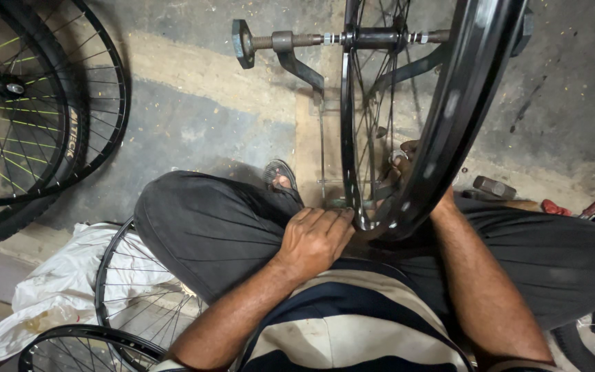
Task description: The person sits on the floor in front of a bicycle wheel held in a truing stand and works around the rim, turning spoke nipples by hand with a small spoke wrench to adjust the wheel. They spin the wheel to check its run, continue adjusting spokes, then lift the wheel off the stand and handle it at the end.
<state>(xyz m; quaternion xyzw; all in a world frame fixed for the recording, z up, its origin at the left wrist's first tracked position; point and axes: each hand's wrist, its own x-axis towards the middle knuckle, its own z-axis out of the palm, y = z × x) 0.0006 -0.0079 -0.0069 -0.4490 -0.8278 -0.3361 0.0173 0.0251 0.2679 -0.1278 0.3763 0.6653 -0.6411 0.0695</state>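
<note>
A black bicycle wheel rim (449,103) with thin spokes stands upright in a metal truing stand (290,52), its axle clamped between threaded bolts. My left hand (315,238) rests against the rim's lower edge, fingers curled on it. My right hand (402,165) reaches in behind the rim among the spokes, pinching a small silver tool or spoke nipple; the rim partly hides it. I sit with my dark-trousered knees on either side of the wheel.
Two wheels with tyres (29,117) lean at the left. Bare spoked rims (132,296) lie on a white sack (49,296) at lower left. A hammer head (494,186) and red-handled tools (573,205) lie on the concrete floor at right.
</note>
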